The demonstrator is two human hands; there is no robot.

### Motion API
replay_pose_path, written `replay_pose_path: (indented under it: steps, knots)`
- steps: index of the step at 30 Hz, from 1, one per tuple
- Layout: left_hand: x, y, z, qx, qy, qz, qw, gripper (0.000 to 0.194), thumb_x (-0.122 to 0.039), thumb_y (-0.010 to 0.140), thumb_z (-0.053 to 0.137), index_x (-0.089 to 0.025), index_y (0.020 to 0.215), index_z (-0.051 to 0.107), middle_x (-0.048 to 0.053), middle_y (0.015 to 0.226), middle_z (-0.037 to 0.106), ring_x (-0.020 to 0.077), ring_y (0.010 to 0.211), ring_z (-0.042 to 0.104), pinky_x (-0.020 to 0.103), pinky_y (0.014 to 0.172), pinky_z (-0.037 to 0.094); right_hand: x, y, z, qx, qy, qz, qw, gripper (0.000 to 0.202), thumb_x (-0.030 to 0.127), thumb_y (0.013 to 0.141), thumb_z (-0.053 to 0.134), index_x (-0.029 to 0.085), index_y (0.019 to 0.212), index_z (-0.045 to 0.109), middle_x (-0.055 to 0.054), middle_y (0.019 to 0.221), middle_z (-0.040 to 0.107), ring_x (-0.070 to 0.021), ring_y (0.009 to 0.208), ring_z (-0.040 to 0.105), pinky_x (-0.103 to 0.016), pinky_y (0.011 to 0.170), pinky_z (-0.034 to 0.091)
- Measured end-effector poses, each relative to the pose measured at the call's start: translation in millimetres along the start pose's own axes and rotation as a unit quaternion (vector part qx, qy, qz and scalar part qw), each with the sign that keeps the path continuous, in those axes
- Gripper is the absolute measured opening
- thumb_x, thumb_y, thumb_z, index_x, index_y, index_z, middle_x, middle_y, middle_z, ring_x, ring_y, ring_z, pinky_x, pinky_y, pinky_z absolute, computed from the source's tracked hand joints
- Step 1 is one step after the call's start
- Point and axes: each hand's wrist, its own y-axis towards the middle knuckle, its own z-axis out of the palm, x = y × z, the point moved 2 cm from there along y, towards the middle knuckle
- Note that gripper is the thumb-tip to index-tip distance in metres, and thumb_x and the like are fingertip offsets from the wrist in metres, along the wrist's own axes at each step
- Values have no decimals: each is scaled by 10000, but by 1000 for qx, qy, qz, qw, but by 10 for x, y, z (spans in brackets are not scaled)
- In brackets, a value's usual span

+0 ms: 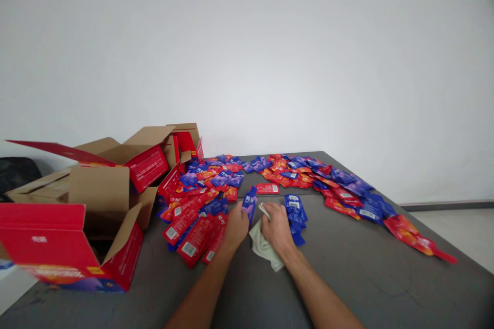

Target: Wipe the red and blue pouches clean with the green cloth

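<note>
Near the middle of the grey table (266, 288), my left hand (236, 223) is closed on a blue pouch (250, 201), which stands up from its fingers. Just to the right, my right hand (277, 223) grips a pale cloth (266, 251) that hangs down onto the table. Several blue pouches (295, 216) lie in a small pile beside the right hand. To the left of my left hand are red pouches (196, 239) with white labels. A single red pouch (267, 188) lies flat beyond both hands.
Open red cardboard boxes (42, 221) stand along the left side. A mixed pile of red and blue pouches (216, 172) lies at the back left. More pouches (343, 187) stretch along the right edge. A white wall (270, 61) rises behind the table.
</note>
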Motion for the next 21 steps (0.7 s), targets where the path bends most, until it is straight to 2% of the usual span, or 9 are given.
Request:
replay_pose_path:
  steps: [1,3,5,7,9,13,17,21]
  knots:
    - [42,-29,-30,-8,-98,-10,995,278,-178,902,411,-165,1057,640,96,977,716,205,889,655,288,774,474,47,5,-23,-6,12,-9,1000,372,21,771,502,162,1035,724,-96,1073,705,-240,1015,593,-363,942,399]
    - [116,-85,-64,-3,-284,-45,958,227,-217,832,531,-163,1019,647,67,936,710,193,831,644,287,753,485,148,9,-69,-15,35,-24,999,361,32,804,493,171,1050,718,-87,1089,700,-236,1018,587,-370,951,398]
    - [149,-129,-72,33,-394,-73,916,362,-188,736,625,-173,1098,631,50,935,706,177,791,639,279,726,491,244,0,-99,-15,61,-39,997,345,54,844,488,181,1074,712,-81,1107,691,-230,1019,579,-369,954,406]
    - [132,-158,-84,70,-448,-66,889,536,-125,667,652,-191,1197,600,50,967,708,166,784,639,269,715,495,327,-25,-98,0,87,-62,994,354,70,870,487,202,1117,703,-73,1140,677,-225,1034,569,-367,956,417]
    - [82,-175,-110,87,-461,-33,883,632,-85,649,634,-206,1266,575,61,1027,710,167,825,646,273,750,503,394,-63,-65,34,108,-95,989,385,64,867,496,229,1153,694,-64,1168,661,-223,1057,558,-369,959,426]
    - [-22,-197,-183,103,-429,21,897,682,-56,666,562,-218,1329,564,82,1153,701,203,991,649,327,908,496,469,-128,9,71,116,-115,984,408,33,834,517,260,1113,708,-56,1126,644,-218,1048,550,-366,939,443]
    - [-51,-202,-249,139,-408,35,901,746,-26,617,516,-230,1331,585,65,1167,712,233,1066,641,361,961,487,501,-133,16,47,118,-100,987,395,43,853,506,257,1119,706,-64,1114,628,-220,1042,539,-358,931,449]
    - [-26,-205,-274,138,-389,30,910,686,-51,642,535,-220,1300,627,64,1172,715,262,1135,617,398,987,484,445,-93,-29,2,90,-76,993,341,89,896,482,228,1114,704,-83,1139,628,-231,1041,539,-380,934,441]
